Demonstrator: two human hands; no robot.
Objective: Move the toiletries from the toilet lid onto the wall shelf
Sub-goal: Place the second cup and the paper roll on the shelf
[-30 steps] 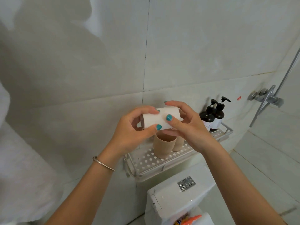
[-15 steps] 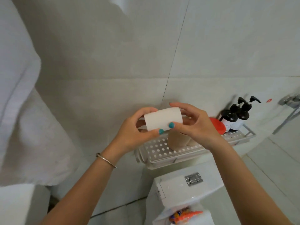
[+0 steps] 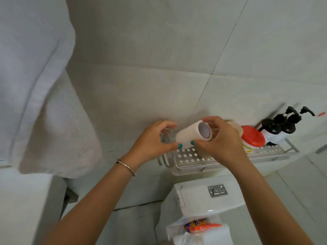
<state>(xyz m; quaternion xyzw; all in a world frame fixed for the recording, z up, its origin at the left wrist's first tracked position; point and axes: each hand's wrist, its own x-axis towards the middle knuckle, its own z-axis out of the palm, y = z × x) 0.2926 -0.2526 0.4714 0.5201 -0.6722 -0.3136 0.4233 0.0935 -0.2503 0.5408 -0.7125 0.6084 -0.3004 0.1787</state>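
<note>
The white roll lay tilted, its grey hollow end facing up and right, held above the left end of the shelf between both hands. The shelf was a white perforated tray fixed to the wall above the cistern; on it stood a red-lidded tub and two dark pump bottles at its right end.

Pale grey tiled wall with dark grout lines; a white towel hangs at left.

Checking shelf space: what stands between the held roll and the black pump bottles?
In the head view, a red-lidded tub stands between the roll and the pump bottles.
</note>
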